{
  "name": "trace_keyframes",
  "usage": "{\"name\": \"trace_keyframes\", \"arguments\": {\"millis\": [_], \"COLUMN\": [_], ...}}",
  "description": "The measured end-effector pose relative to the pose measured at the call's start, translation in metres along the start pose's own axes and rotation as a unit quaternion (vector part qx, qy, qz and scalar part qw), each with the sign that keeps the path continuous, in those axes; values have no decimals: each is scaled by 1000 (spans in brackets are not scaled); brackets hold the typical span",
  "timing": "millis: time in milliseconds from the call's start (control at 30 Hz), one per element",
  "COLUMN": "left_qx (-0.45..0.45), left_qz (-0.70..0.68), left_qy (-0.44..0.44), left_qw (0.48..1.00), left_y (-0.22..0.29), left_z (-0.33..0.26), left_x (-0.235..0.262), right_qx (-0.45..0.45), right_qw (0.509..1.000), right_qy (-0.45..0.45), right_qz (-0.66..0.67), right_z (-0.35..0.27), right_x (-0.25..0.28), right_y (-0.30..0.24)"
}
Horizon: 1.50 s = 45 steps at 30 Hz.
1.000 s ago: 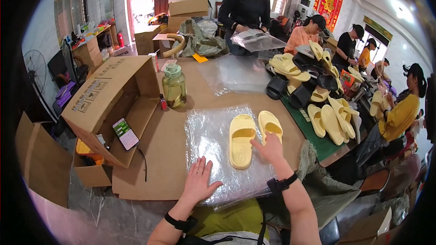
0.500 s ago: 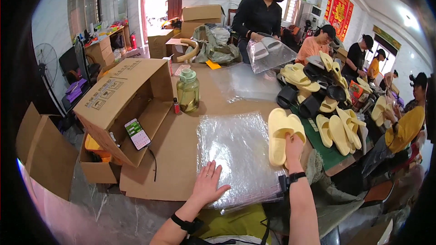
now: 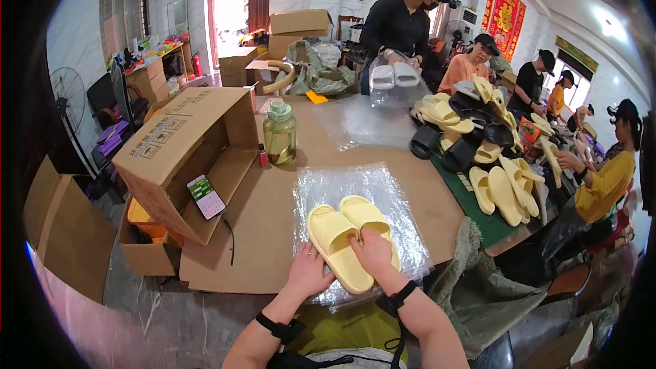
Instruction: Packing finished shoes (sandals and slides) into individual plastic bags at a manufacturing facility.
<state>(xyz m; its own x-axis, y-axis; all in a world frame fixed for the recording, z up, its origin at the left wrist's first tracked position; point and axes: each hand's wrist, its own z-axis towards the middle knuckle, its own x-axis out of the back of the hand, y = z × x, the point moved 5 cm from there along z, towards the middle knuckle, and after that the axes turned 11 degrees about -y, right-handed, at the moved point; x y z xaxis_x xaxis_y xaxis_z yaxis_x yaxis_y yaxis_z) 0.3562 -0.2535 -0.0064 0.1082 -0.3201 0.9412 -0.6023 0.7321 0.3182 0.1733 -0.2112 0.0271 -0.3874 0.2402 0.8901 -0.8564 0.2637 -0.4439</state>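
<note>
Over the clear bags [image 3: 404, 232] at the near side of the table [image 3: 256, 246], a pair of yellow slippers [image 3: 333, 242] is gripped one-handed. The inner edges of both seem to be pinched by the right hand [image 3: 374, 253], fingers curled; toes are pointed away. Whether the soles are resting or lifted can't be told. The left hand [image 3: 307, 275] is spread loosely just beside the left slipper, nothing grasped; thumb contact can't be confirmed.

Around that: the green bottle [image 3: 280, 138] and a small red bottle [image 3: 263, 157] are placed beyond the bags; to the left a phone [image 3: 206, 197] is propped in an open carton [image 3: 179, 138]. To the right, yellow and black slippers are heaped [image 3: 487, 152]. Across the table, a clear bag with pale slippers [image 3: 395, 78] is held by a co-worker [image 3: 400, 27].

Risks, judged: top bag could be dragged or creased if the soles catch the film. Pair could be splayed or dropped, as only the inner edges look pinched. Stack could be slid off if leaned on, since its near edge seems to overhang.

Vs half a second ago: slippers have been shifted from the bags' right side to mid-stack and tilted leftward; the co-worker's bag is now held more upright. Carton and phone unchanged.
</note>
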Motion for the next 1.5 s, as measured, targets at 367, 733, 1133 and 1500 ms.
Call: {"name": "trace_keyframes", "arguments": {"millis": [367, 733, 1133, 1500], "left_qx": [-29, 31, -191, -188], "left_qz": [-40, 127, 50, 17], "left_qy": [30, -90, -41, -7], "left_qw": [998, 987, 979, 982], "left_y": [-5, 8, 41, 38], "left_z": [5, -3, 7, 5], "left_x": [4, 30, -5, -10], "right_qx": [-171, -209, -190, -202], "right_qw": [977, 967, 970, 968], "right_qy": [92, 130, 142, 141], "right_qz": [-84, -60, -53, -49], "right_z": [-18, -43, -41, -41], "right_x": [60, 68, 58, 60], "right_y": [135, 154, 160, 159]}}
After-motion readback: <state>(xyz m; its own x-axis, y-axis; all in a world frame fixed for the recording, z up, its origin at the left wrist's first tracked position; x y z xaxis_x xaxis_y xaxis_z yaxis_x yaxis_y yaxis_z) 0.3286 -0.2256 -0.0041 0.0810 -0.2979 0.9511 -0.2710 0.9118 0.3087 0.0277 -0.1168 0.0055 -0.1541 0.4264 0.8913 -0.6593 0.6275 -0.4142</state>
